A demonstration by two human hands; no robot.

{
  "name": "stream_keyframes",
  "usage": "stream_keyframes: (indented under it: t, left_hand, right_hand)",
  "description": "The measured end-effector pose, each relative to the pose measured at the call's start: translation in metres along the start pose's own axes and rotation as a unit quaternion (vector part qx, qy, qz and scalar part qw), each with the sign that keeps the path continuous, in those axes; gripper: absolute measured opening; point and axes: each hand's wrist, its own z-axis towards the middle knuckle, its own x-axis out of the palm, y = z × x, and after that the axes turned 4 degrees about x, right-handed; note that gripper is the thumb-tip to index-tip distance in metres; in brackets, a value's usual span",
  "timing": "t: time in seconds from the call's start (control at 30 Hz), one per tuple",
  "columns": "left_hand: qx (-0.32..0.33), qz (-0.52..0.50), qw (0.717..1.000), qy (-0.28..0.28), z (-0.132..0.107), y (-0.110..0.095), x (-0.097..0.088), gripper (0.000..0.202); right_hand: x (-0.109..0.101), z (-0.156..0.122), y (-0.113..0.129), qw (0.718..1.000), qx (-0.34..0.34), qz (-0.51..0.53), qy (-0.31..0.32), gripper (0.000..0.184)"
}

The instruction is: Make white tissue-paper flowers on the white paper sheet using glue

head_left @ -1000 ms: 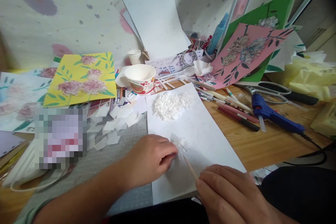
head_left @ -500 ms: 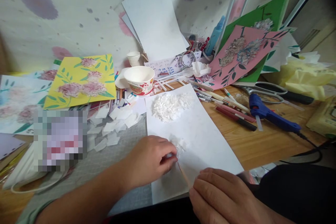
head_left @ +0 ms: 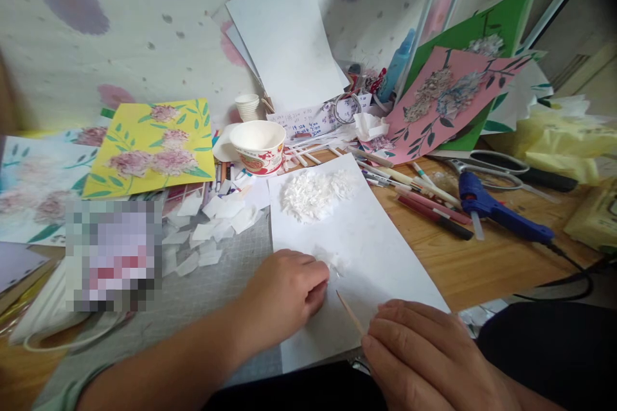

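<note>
A white sheet of paper (head_left: 385, 250) lies before me, with a fluffy cluster of white paper bits (head_left: 308, 196) on its upper part. Lower down sits a smaller, thinner white tuft (head_left: 332, 260). My left hand (head_left: 292, 289) rests on the sheet beside this tuft, fingers curled and pinched together; whatever is between them is hidden. My right hand (head_left: 424, 347) is closed on a thin wooden stick (head_left: 351, 313), at the sheet's lower right edge. The stick's dark tip points up and left toward my left hand, a short way from it.
Loose white paper squares (head_left: 212, 228) lie on the grey cutting mat (head_left: 193, 295). Behind stand a paper bowl (head_left: 258, 144) and a yellow flower picture (head_left: 149, 148). Pens (head_left: 434, 215), scissors (head_left: 501, 173) and a blue glue gun (head_left: 501, 209) with its cord occupy the right side.
My right hand has drawn the stick slightly right, away from my left hand. My left fingers have curled further in, and the stick's tip now shows apart from them.
</note>
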Motion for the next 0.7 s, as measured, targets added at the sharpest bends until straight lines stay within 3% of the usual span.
stream_keyframes:
  t: [0.23, 0.53, 0.7]
  left_hand:
    - [0.04, 0.019, 0.999, 0.002, -0.002, 0.003, -0.003, 0.025]
    - [0.048, 0.027, 0.998, -0.002, -0.002, 0.004, -0.004, 0.02]
    - [0.045, 0.011, 0.999, -0.006, -0.005, 0.0, -0.008, 0.015]
  right_hand:
    - [0.001, -0.004, -0.003, 0.999, -0.009, 0.034, 0.032, 0.024]
    - [0.006, 0.011, -0.002, 0.996, -0.028, 0.022, 0.076, 0.028]
    - [-0.008, 0.012, -0.006, 0.998, 0.004, 0.047, 0.044, 0.022]
